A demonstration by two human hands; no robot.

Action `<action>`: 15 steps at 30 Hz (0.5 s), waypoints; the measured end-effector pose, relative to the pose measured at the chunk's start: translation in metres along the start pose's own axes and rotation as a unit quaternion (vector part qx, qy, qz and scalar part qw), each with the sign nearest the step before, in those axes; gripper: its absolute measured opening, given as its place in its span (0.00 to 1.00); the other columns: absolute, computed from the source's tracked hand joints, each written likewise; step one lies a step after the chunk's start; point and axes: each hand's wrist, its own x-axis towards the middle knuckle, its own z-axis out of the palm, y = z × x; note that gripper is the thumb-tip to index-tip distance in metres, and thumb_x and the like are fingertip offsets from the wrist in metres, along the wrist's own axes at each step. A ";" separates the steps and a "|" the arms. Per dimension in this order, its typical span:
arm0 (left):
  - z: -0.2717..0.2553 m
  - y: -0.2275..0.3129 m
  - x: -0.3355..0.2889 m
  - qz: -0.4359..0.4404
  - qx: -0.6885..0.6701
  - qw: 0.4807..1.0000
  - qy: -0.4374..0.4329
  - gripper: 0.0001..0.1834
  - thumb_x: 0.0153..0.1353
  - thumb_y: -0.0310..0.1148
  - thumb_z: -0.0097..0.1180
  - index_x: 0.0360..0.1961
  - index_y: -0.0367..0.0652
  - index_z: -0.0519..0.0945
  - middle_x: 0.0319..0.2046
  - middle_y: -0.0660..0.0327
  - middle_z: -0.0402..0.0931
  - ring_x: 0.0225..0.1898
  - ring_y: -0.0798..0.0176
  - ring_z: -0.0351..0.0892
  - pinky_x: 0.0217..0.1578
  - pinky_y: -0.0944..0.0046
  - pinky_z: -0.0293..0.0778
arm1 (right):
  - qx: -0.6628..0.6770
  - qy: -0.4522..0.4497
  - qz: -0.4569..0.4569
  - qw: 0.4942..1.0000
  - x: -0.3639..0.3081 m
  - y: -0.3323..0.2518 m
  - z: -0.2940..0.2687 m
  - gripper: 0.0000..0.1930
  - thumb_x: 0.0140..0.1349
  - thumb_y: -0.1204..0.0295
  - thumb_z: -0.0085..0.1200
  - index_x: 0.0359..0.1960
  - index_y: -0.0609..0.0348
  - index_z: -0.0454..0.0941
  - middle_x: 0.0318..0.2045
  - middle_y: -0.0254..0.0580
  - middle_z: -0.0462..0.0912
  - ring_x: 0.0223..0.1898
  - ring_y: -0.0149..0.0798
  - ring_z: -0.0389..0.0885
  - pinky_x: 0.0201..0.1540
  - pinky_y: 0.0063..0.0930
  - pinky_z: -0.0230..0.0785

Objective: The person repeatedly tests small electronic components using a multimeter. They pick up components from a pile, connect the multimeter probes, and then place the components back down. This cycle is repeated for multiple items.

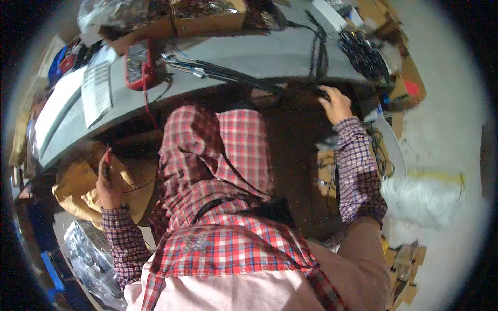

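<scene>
My left hand (pixel 108 187) is raised at the left, over brown paper. Its fingers are closed around a slim red-tipped probe (pixel 108 154). At the table's near edge, my right hand (pixel 337 105) has its fingers bent around black cables (pixel 320 59) that come down over the edge; the exact grip is dark and blurred. A bundle of black cables (pixel 228 74) with pale stripped ends and a connector lies across the table toward that hand. A red multimeter (pixel 137 66) sits on the left part of the table, and its red lead (pixel 147 106) drops over the edge.
Printed sheets (pixel 97 95) lie left of the meter on the grey table (pixel 249 49). Cardboard boxes (pixel 207 23) of parts line the back. A coiled black cable bundle (pixel 364 54) rests at the right end. Brown paper (pixel 78 189) and a plastic-wrapped roll (pixel 425 199) flank me.
</scene>
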 end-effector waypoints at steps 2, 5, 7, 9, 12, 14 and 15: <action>0.009 0.005 0.001 0.000 -0.023 0.999 0.032 0.20 0.69 0.33 0.44 0.59 0.36 0.68 0.56 0.55 0.71 0.59 0.61 0.68 0.59 0.65 0.60 | 0.076 0.114 -0.148 0.980 0.047 -0.068 -0.002 0.15 0.58 0.68 0.55 0.48 0.51 0.75 0.45 0.45 0.79 0.48 0.48 0.76 0.51 0.43 0.62; 0.015 0.037 -0.009 0.054 0.092 0.994 -0.003 0.18 0.70 0.37 0.44 0.55 0.38 0.71 0.39 0.64 0.73 0.40 0.71 0.71 0.43 0.72 0.67 | 0.167 0.122 -0.203 0.957 0.097 -0.166 -0.016 0.10 0.61 0.68 0.51 0.43 0.55 0.79 0.41 0.46 0.79 0.44 0.47 0.77 0.47 0.36 0.67; 0.024 0.045 -0.010 0.028 0.131 0.991 0.014 0.15 0.70 0.39 0.44 0.50 0.40 0.72 0.31 0.70 0.67 0.30 0.77 0.64 0.30 0.76 0.63 | 0.113 0.045 -0.194 0.973 0.127 -0.212 0.009 0.13 0.61 0.63 0.52 0.41 0.57 0.79 0.41 0.53 0.79 0.47 0.53 0.76 0.53 0.44 0.68; 0.024 0.039 -0.013 -0.005 0.114 0.993 0.023 0.16 0.70 0.40 0.44 0.49 0.41 0.72 0.30 0.70 0.66 0.28 0.78 0.63 0.27 0.75 0.62 | 0.056 -0.077 -0.150 0.984 0.149 -0.241 0.025 0.13 0.62 0.63 0.52 0.42 0.58 0.78 0.45 0.54 0.78 0.49 0.55 0.75 0.54 0.44 0.68; 0.026 0.034 -0.022 -0.007 0.111 0.994 0.015 0.15 0.69 0.40 0.44 0.47 0.40 0.73 0.33 0.64 0.69 0.35 0.69 0.67 0.38 0.70 0.66 | 0.029 -0.103 -0.157 0.982 0.157 -0.251 0.035 0.15 0.62 0.63 0.51 0.40 0.64 0.75 0.40 0.55 0.77 0.48 0.55 0.74 0.52 0.42 0.67; 0.034 0.048 -0.021 -0.017 0.118 0.993 0.015 0.14 0.69 0.39 0.44 0.46 0.39 0.73 0.34 0.62 0.70 0.37 0.67 0.68 0.40 0.69 0.66 | 0.033 -0.084 -0.115 0.989 0.164 -0.244 0.036 0.15 0.63 0.64 0.50 0.41 0.65 0.69 0.35 0.57 0.78 0.43 0.57 0.77 0.46 0.47 0.68; 0.037 0.053 -0.020 -0.022 0.138 0.990 0.019 0.14 0.69 0.38 0.45 0.46 0.39 0.73 0.35 0.62 0.71 0.38 0.68 0.68 0.40 0.69 0.66 | 0.067 -0.083 -0.061 0.992 0.166 -0.236 0.033 0.15 0.63 0.64 0.49 0.41 0.65 0.68 0.33 0.57 0.79 0.40 0.58 0.78 0.43 0.48 0.69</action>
